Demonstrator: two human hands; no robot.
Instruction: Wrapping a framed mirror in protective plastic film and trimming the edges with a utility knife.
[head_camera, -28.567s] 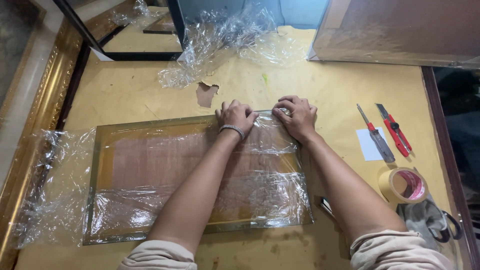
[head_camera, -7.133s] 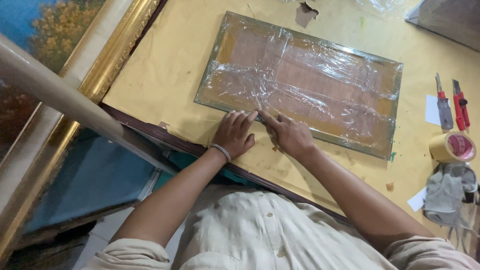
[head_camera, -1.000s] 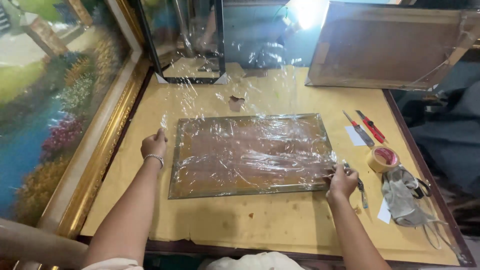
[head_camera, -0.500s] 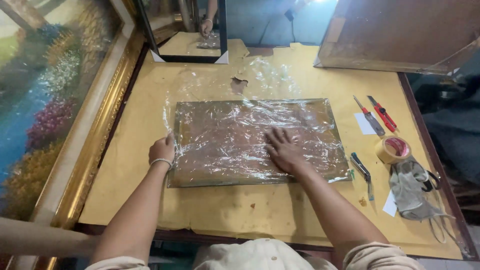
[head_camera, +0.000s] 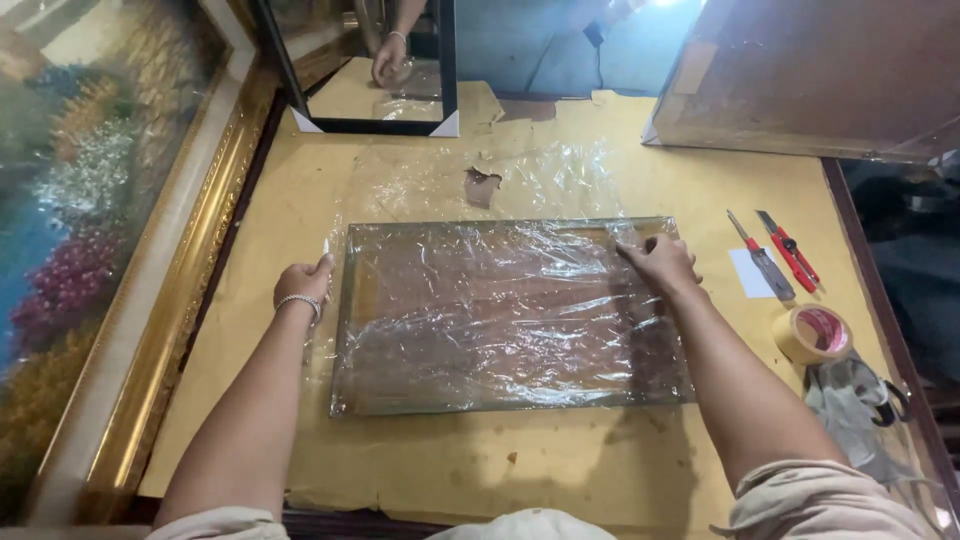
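Observation:
A flat rectangular panel (head_camera: 500, 320) wrapped in clear plastic film lies in the middle of the yellow paper-covered table (head_camera: 420, 470). My left hand (head_camera: 303, 283), with a bracelet on the wrist, grips the film at the panel's left edge near its far corner. My right hand (head_camera: 660, 262) rests on the panel's far right part with fingers bent, pinching or pressing the film; I cannot tell which. More loose film (head_camera: 540, 175) spreads on the table beyond the panel.
Two utility knives (head_camera: 775, 250), a white card, a tape roll (head_camera: 812, 333) and grey gloves (head_camera: 850, 400) lie at right. A gold-framed painting (head_camera: 90, 250) leans at left. A black-framed mirror (head_camera: 375, 70) and a wrapped frame (head_camera: 810, 80) stand at the back.
My right hand slid from the panel's middle to its far right corner. My left hand moved up along the left edge. The view shifted slightly.

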